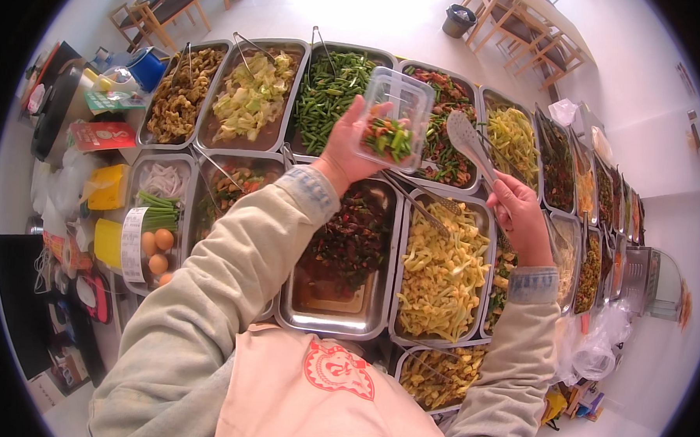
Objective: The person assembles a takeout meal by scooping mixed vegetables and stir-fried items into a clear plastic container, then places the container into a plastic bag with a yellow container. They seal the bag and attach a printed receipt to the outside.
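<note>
My left hand (pixel 348 150) holds a clear plastic takeaway container (pixel 396 120), tilted, with green and reddish food at its lower end. It is over the trays of chopped green beans (pixel 331 103) and of meat with green pieces (pixel 446 164). My right hand (pixel 513 205) is closed around the handle of perforated metal serving tongs (pixel 469 139), whose broad end points up and left, right of the container. Below the hands are a tray of yellowish cauliflower (pixel 441 269) and a steel tray of dark stir-fry (pixel 349 236), its near part showing brown liquid.
More food trays curve away to the right, past shredded yellow-green vegetables (pixel 510 137). Cooked cabbage (pixel 255 97) and a tray with brown eggs (pixel 158 263) and a paper strip are left. Several tongs rest on trays. Wooden chairs (pixel 172 7) and a bin (pixel 459 21) stand beyond.
</note>
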`<state>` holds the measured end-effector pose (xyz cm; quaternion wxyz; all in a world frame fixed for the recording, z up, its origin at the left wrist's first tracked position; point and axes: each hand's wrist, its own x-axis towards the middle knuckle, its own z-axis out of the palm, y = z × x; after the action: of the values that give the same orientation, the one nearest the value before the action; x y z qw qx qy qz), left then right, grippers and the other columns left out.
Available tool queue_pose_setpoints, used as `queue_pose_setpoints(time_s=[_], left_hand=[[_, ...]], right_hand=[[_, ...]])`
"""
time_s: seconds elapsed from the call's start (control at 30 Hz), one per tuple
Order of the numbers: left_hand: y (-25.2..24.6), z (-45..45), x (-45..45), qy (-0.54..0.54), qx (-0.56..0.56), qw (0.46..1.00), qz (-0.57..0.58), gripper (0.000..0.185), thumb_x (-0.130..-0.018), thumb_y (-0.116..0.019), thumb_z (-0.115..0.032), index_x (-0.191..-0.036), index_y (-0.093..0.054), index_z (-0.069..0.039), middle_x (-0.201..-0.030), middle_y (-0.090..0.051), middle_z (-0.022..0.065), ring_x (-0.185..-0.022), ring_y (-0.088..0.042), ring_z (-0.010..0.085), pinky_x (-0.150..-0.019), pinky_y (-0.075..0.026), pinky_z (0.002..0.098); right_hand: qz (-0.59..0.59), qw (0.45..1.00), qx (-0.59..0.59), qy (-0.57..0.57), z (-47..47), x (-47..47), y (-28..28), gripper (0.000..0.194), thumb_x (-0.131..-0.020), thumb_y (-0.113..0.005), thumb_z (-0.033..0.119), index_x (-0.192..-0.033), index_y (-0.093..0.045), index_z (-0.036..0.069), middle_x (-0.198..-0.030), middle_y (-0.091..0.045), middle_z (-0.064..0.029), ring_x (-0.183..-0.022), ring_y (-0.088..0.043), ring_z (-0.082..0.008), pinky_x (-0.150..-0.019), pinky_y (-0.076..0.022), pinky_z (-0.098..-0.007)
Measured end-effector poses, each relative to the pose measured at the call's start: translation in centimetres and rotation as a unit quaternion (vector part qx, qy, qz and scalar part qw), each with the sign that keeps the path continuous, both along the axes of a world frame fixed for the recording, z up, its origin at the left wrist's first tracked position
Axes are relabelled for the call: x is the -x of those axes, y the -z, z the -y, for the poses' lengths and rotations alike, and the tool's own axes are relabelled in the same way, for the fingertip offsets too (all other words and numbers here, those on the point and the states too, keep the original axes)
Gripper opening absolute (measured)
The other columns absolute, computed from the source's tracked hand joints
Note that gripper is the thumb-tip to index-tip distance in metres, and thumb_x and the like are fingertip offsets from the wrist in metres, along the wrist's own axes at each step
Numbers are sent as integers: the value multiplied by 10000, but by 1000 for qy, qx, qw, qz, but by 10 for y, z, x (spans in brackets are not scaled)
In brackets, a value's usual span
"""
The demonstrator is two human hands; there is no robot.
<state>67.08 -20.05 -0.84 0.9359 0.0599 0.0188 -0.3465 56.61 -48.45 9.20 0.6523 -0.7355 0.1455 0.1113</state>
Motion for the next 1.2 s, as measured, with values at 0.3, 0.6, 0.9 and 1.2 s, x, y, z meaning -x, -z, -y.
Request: queue_pose_setpoints(time_s=[0.3,0.6,0.9,1.2], left_hand=[[11,-43,-3,-27,-30,999,1,576,-914,-553,-547,-1292,-547,-113,-1348,-488,231,-1287,-422,458,-1049,-331,660],[7,-43,-3,-31,-24,999,-14,578,-914,-550,-551,-1302,-532,-122,-1347,-486,227,-1281,-428,459,-1041,-332,668],[7,-32,-1,-34,-45,998,-23,600,-920,-542,-552,-1328,-483,-116,-1365,-455,243,-1285,-418,468,-1032,-341,677],[6,-22,0,-38,-70,996,-42,595,-924,-540,-548,-1326,-462,-115,-1391,-413,238,-1270,-438,449,-1016,-354,682]], right_hand=[[-165,985,58,-4,17,-27,68,353,-964,-585,335,-1085,-609,5,-678,-590,-19,-443,-369,-31,-378,-261,-186],[-165,985,-6,45,-20,-78,100,370,-948,-601,366,-1123,-583,40,-763,-607,-32,-518,-426,-48,-424,-333,-178],[-94,994,4,47,-29,-94,122,278,-940,-619,231,-1128,-619,27,-721,-604,-18,-518,-440,-46,-431,-335,-189],[-30,997,-18,72,-20,-72,105,294,-942,-620,201,-1170,-621,14,-706,-598,-8,-493,-419,-25,-428,-308,-174]])
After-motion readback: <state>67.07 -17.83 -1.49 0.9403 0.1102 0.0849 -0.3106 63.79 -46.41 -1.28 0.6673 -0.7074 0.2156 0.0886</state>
